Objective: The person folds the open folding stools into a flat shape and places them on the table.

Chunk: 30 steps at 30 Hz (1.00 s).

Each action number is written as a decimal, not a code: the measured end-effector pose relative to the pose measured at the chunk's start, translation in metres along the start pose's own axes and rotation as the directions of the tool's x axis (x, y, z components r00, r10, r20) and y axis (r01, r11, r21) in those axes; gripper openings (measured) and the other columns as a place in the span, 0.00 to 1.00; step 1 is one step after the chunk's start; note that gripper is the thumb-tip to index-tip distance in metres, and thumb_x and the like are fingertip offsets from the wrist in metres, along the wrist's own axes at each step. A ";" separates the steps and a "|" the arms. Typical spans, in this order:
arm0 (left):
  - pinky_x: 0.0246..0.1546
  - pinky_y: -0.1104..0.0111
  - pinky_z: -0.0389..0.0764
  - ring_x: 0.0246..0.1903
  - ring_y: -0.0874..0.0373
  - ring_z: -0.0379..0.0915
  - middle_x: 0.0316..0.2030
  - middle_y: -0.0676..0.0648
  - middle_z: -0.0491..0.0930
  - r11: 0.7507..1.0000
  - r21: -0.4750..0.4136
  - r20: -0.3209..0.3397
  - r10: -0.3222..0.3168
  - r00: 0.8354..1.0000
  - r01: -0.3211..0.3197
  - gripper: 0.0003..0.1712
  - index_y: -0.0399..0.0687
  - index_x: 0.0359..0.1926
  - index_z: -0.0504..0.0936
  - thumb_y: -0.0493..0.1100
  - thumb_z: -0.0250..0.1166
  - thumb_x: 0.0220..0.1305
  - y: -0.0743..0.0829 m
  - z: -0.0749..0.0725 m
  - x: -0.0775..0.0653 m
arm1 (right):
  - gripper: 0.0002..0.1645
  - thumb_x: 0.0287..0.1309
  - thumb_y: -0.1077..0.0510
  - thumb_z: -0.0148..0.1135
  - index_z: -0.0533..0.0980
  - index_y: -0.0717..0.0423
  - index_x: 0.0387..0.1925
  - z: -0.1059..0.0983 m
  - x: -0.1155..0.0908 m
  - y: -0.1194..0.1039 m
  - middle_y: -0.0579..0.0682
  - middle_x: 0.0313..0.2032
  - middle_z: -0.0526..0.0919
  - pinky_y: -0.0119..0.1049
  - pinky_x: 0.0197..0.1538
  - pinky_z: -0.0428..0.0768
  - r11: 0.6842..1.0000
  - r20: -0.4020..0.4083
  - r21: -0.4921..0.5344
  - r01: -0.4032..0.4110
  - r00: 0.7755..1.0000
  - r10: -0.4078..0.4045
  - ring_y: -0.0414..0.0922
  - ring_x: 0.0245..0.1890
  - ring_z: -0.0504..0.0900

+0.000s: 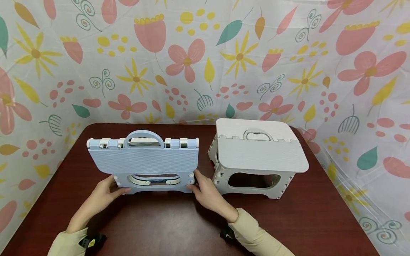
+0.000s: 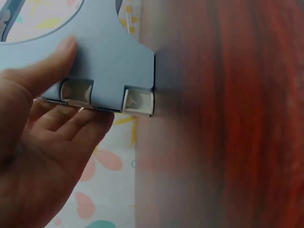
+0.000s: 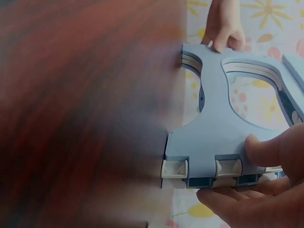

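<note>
A light blue folding stool (image 1: 144, 160) stands partly folded on the table, its handle up and its front top panel hanging forward. My left hand (image 1: 100, 195) grips the left side of its lower leg panel. In the left wrist view, the thumb lies on the front face of the blue panel (image 2: 111, 52) and the fingers curl behind. On the opposite side my right hand (image 1: 207, 193) holds the same panel near its white hinges (image 3: 228, 167), thumb in front, fingers behind. The rear half of the stool is mostly hidden.
To the right, a whitish-grey folding stool (image 1: 259, 153) stands unfolded with its handle on top, close to my right hand. Both stools are on a dark red-brown table (image 1: 160, 227). A flower-patterned cloth (image 1: 205, 71) hangs behind and along the sides.
</note>
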State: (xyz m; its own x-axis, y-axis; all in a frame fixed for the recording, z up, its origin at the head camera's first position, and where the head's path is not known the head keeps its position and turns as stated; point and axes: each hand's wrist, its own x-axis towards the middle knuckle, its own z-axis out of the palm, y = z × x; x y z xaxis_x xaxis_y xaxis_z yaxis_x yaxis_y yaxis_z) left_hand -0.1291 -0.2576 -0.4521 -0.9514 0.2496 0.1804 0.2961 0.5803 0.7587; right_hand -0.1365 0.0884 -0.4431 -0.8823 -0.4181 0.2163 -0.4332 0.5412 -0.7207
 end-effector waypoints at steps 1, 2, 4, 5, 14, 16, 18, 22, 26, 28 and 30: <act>0.33 0.73 0.77 0.37 0.76 0.73 0.45 0.42 0.81 1.000 0.021 -0.010 0.011 1.000 -0.011 0.31 0.40 0.59 0.70 0.37 0.72 0.55 0.000 0.000 0.000 | 0.25 0.64 0.60 0.60 0.66 0.58 0.60 0.000 0.000 0.000 0.51 0.48 0.83 0.37 0.48 0.79 1.000 0.004 -0.004 -0.002 1.000 0.002 0.42 0.48 0.82; 0.33 0.73 0.76 0.36 0.75 0.72 0.44 0.43 0.81 0.999 0.040 -0.019 0.017 1.000 -0.016 0.29 0.40 0.58 0.71 0.37 0.71 0.56 0.000 0.000 0.000 | 0.25 0.64 0.60 0.60 0.66 0.58 0.60 -0.001 0.000 0.000 0.51 0.48 0.83 0.37 0.48 0.79 1.000 0.007 -0.007 -0.005 1.000 0.005 0.42 0.48 0.82; 0.32 0.73 0.75 0.35 0.74 0.72 0.42 0.44 0.81 0.998 0.054 -0.024 0.018 1.000 -0.017 0.28 0.40 0.58 0.72 0.36 0.70 0.56 0.001 -0.001 0.000 | 0.24 0.63 0.60 0.61 0.67 0.59 0.59 -0.001 0.000 -0.001 0.51 0.46 0.83 0.36 0.46 0.79 1.000 0.008 -0.017 -0.010 1.000 0.010 0.42 0.45 0.82; 0.33 0.73 0.75 0.35 0.74 0.72 0.43 0.44 0.81 0.998 0.056 -0.023 0.016 1.000 -0.015 0.28 0.40 0.58 0.71 0.36 0.70 0.57 0.001 -0.001 0.000 | 0.23 0.63 0.60 0.61 0.68 0.59 0.58 -0.001 0.000 -0.001 0.51 0.46 0.84 0.36 0.45 0.79 1.000 0.008 -0.021 -0.013 1.000 0.013 0.42 0.44 0.82; 0.34 0.74 0.75 0.38 0.77 0.72 0.43 0.45 0.83 0.996 0.087 -0.047 0.020 0.999 -0.016 0.26 0.41 0.56 0.73 0.37 0.70 0.57 0.003 0.000 -0.003 | 0.19 0.62 0.60 0.62 0.70 0.61 0.52 0.001 -0.001 -0.002 0.51 0.40 0.85 0.32 0.39 0.77 0.997 0.002 -0.081 -0.006 1.000 0.007 0.39 0.36 0.81; 0.33 0.73 0.75 0.37 0.77 0.72 0.42 0.45 0.83 0.996 0.086 -0.049 0.020 0.999 -0.016 0.25 0.41 0.55 0.73 0.37 0.70 0.57 0.003 0.000 -0.003 | 0.17 0.62 0.60 0.62 0.71 0.60 0.50 0.000 -0.001 -0.002 0.50 0.38 0.85 0.31 0.36 0.76 0.996 0.002 -0.085 -0.002 1.000 0.003 0.37 0.33 0.79; 0.33 0.73 0.76 0.37 0.77 0.72 0.43 0.44 0.83 0.996 0.088 -0.048 0.017 0.999 -0.013 0.26 0.41 0.56 0.73 0.37 0.69 0.57 0.004 -0.001 -0.004 | 0.17 0.61 0.59 0.62 0.71 0.60 0.49 0.000 -0.001 -0.002 0.49 0.37 0.85 0.30 0.35 0.76 0.997 -0.002 -0.082 0.001 1.000 -0.001 0.37 0.31 0.78; 0.30 0.72 0.75 0.36 0.75 0.73 0.42 0.43 0.83 0.996 0.084 -0.043 0.006 0.999 -0.003 0.24 0.42 0.56 0.73 0.39 0.68 0.59 0.004 -0.002 -0.003 | 0.21 0.61 0.59 0.63 0.71 0.60 0.53 0.000 -0.001 -0.001 0.50 0.38 0.85 0.33 0.38 0.78 0.997 -0.019 -0.080 0.011 1.000 -0.013 0.38 0.35 0.81; 0.30 0.72 0.75 0.37 0.75 0.73 0.43 0.43 0.83 0.996 0.093 -0.051 0.005 0.999 -0.001 0.24 0.43 0.56 0.73 0.39 0.68 0.60 0.004 -0.003 -0.004 | 0.24 0.60 0.58 0.63 0.70 0.60 0.56 -0.001 -0.002 -0.001 0.51 0.39 0.86 0.34 0.40 0.79 0.997 -0.025 -0.077 0.012 1.000 -0.014 0.41 0.37 0.83; 0.31 0.72 0.76 0.37 0.76 0.73 0.43 0.43 0.83 0.995 0.100 -0.058 0.009 0.998 -0.003 0.24 0.42 0.56 0.73 0.39 0.68 0.59 0.006 -0.003 -0.005 | 0.23 0.60 0.58 0.63 0.70 0.59 0.56 -0.001 -0.002 -0.001 0.50 0.40 0.86 0.34 0.40 0.79 0.997 -0.029 -0.078 0.010 1.000 -0.012 0.41 0.37 0.83; 0.32 0.72 0.76 0.37 0.76 0.73 0.42 0.43 0.83 0.994 0.106 -0.068 0.012 0.998 -0.005 0.24 0.42 0.56 0.73 0.39 0.69 0.59 0.007 -0.003 -0.005 | 0.23 0.60 0.58 0.63 0.71 0.59 0.56 -0.001 -0.002 -0.002 0.50 0.39 0.86 0.34 0.40 0.79 0.997 -0.035 -0.080 0.011 0.999 -0.013 0.41 0.37 0.83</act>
State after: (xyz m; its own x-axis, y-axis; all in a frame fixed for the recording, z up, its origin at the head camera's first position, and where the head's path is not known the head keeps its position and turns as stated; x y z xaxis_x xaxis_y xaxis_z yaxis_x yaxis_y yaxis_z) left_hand -0.1226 -0.2572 -0.4460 -0.9513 0.2034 0.2315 0.3079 0.6581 0.6871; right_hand -0.1341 0.0892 -0.4415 -0.8823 -0.3996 0.2488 -0.4558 0.5932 -0.6636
